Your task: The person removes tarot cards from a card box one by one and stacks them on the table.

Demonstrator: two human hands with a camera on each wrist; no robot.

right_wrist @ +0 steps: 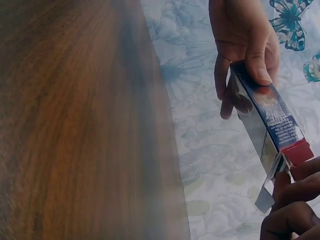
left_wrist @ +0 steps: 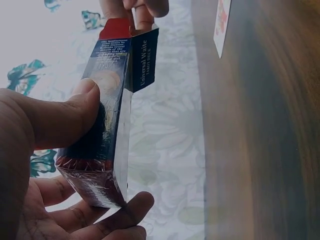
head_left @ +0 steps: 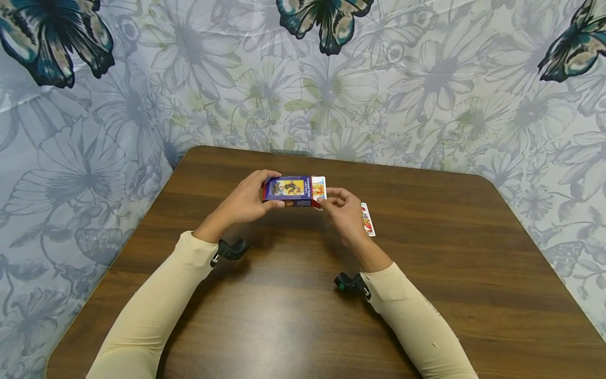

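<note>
A blue tarot deck box (head_left: 286,188) with a yellow picture is held above the table in my left hand (head_left: 246,197). In the left wrist view, the thumb (left_wrist: 82,107) presses one narrow side while the other fingers go round behind. At the open right end, a white-bordered tarot card (head_left: 319,187) sticks out, and my right hand (head_left: 345,213) pinches there with curled fingers. A red side flap (right_wrist: 299,151) stands out beside those fingertips, and the title flap (left_wrist: 145,60) hangs open. The box's inside is hidden.
Another card (head_left: 367,219) lies on the brown wooden table (head_left: 293,316), partly hidden behind the right hand. A floral cloth with butterflies (head_left: 326,23) hangs behind the table's far edge. Black camera mounts (head_left: 232,249) sit on both wrists.
</note>
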